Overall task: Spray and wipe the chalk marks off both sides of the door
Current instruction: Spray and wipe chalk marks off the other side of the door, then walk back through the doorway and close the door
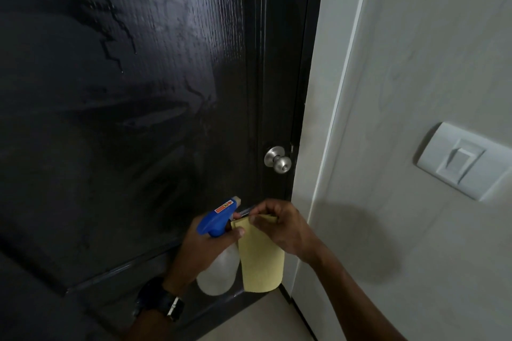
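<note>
Door (pixel 124 119) face: wet streaks + smears top to mid panel, no clear chalk left that I can make out; this side prob. near done, other side not visible, judged still to do. Door shut, knob (pixel 278 159) at its right edge.

L hand (pixel 205 246): grip curled round spray bottle (pixel 219 257) neck, wrist low. R hand (pixel 279 227): fingertips pinching top edge of yellow cloth (pixel 261 263), which hangs beside bottle near the door's lower right corner.

Door (pixel 138 91) glossy wood-grain, wet-streaked; knob (pixel 278 160) brushed metal; cloth (pixel 261 266) matt.
</note>
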